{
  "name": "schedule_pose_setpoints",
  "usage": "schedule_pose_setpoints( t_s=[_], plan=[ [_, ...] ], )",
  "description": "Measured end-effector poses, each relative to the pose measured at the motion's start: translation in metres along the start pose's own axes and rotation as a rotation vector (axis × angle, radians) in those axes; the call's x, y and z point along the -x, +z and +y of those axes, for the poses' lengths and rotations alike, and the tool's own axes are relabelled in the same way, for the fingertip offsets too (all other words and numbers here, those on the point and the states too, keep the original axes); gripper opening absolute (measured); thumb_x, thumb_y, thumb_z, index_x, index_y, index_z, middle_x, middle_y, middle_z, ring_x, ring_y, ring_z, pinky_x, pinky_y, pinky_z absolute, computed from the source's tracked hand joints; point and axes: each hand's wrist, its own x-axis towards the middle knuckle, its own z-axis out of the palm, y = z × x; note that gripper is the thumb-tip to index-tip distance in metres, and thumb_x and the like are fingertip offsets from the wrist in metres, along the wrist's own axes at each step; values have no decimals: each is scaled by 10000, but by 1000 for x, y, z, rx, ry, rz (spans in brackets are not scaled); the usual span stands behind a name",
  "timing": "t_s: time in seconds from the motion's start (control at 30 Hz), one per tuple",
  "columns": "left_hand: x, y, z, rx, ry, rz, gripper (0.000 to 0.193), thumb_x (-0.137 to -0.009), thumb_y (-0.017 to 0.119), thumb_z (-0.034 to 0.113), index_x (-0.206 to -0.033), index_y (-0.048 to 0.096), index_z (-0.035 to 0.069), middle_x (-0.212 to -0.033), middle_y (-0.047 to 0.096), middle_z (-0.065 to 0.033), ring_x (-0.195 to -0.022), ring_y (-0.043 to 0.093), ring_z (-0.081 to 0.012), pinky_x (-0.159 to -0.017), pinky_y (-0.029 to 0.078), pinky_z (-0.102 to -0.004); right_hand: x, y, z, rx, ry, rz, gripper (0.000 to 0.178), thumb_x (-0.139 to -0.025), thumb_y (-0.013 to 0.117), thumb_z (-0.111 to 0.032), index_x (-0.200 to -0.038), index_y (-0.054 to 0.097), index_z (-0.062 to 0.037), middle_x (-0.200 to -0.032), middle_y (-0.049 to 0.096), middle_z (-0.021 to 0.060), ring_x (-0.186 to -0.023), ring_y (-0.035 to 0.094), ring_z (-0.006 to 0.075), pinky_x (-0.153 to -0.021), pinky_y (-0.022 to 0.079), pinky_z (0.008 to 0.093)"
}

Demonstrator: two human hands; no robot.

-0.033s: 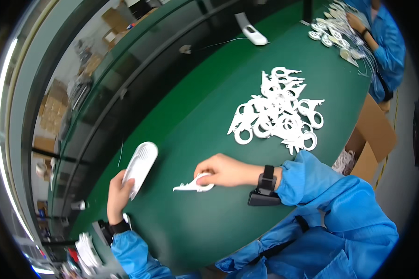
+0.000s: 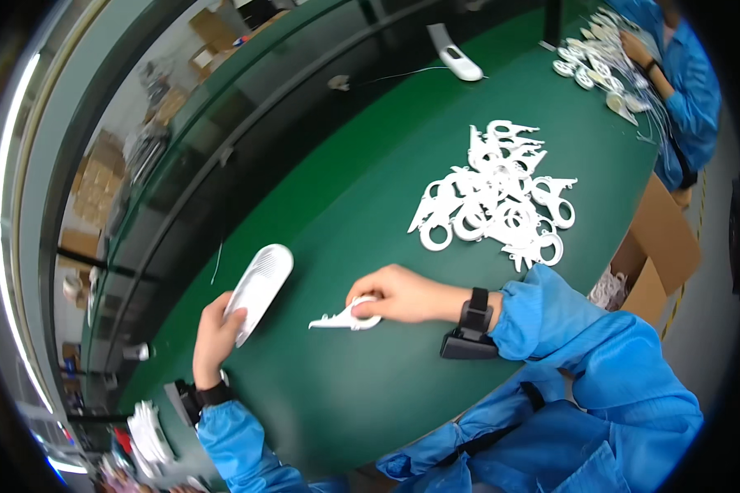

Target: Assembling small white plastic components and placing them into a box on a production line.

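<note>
My left hand [image 2: 216, 333] grips a long white plastic shell [image 2: 263, 283] by its near end, thumb on the inner face. The shell is tilted up, its hollow side with a ribbed patch at the far end turned toward me. In my right hand [image 2: 393, 294] is a white plastic ring part [image 2: 343, 319], pinched at its ring. The part's pointed tail, edged with small pegs, aims left toward the shell, and a gap separates the two. My fingers hide some of the ring. Beyond my right hand lies a heap of similar white ring parts [image 2: 497, 193].
Far back on the green table [image 2: 337, 411] lies another white shell [image 2: 460, 64] with a thin wire. A co-worker's hand [image 2: 635, 49] is among white round parts with cables [image 2: 592, 70]. An open cardboard box [image 2: 654, 234] stands at right; stacked white pieces [image 2: 150, 431] lie lower left.
My left hand and the shell have shifted slightly right and away from me. The whole view has moved a little; both hands keep their holds.
</note>
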Motion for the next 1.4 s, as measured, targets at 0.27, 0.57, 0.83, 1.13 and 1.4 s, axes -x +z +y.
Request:
schedule_pose_setpoints(
  t_s=[0.27,0.57,0.83,1.13,1.4],
  plan=[
    [32,48,4,-310,4,-74,254,-867,583,46,-1120,611,47,-1010,648,-157,-962,606,-326,-888,445,-415,-30,-2,1,28,-116,-17,180,-884,674,-201,-975,705,-48,-922,563,35,-845,551,135,-751,435,278],
    [40,86,9,-417,130,264,502,-794,546,-66,-1252,477,129,-1148,582,-86,-1139,529,-282,-1083,251,-524,-77,2,9,233,-144,-162,221,-866,695,-253,-987,723,-70,-967,560,91,-933,557,243,-849,446,331],
    [18,102,8,-139,301,396,122,-752,706,151,-859,658,118,-1061,632,-16,-1027,526,-222,-954,263,-376,-83,8,19,288,-209,-91,215,-846,710,-231,-998,734,-81,-957,553,79,-893,551,223,-776,447,328],
    [15,108,8,-304,337,476,161,-705,792,213,-719,662,118,-1067,638,-9,-995,512,-215,-912,279,-380,-81,18,9,376,-167,-98,197,-832,728,-217,-1005,723,-123,-1009,514,49,-889,550,207,-757,457,330],
    [14,108,8,-263,313,489,143,-659,768,169,-669,637,110,-1070,640,7,-1015,494,-221,-932,270,-388,-81,14,12,462,-300,-132,265,-819,697,-124,-1078,640,-120,-1068,518,62,-945,582,249,-784,483,365]
  ],
)
